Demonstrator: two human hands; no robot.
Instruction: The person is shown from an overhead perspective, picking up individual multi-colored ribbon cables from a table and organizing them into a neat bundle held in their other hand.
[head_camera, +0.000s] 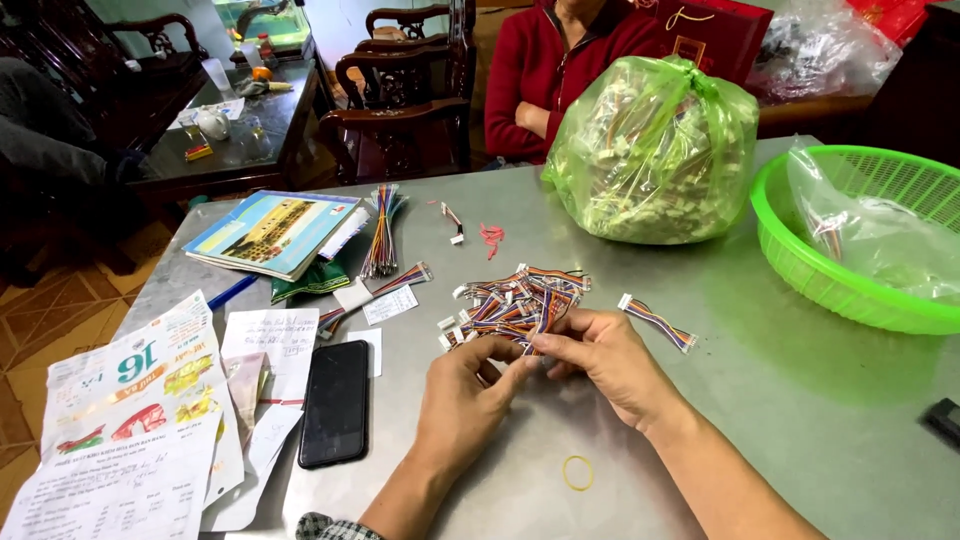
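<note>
A heap of short multicoloured wire cables with white plug ends lies in the middle of the grey table. My left hand and my right hand meet at the heap's near edge. Both pinch the same cable there, fingertips almost touching. One loose cable lies just right of my right hand. A yellow rubber band lies flat on the table between my forearms.
A black phone and papers lie at left, near a booklet and a tied cable bundle. A green bag of cables and a green basket stand behind. A person in red sits opposite.
</note>
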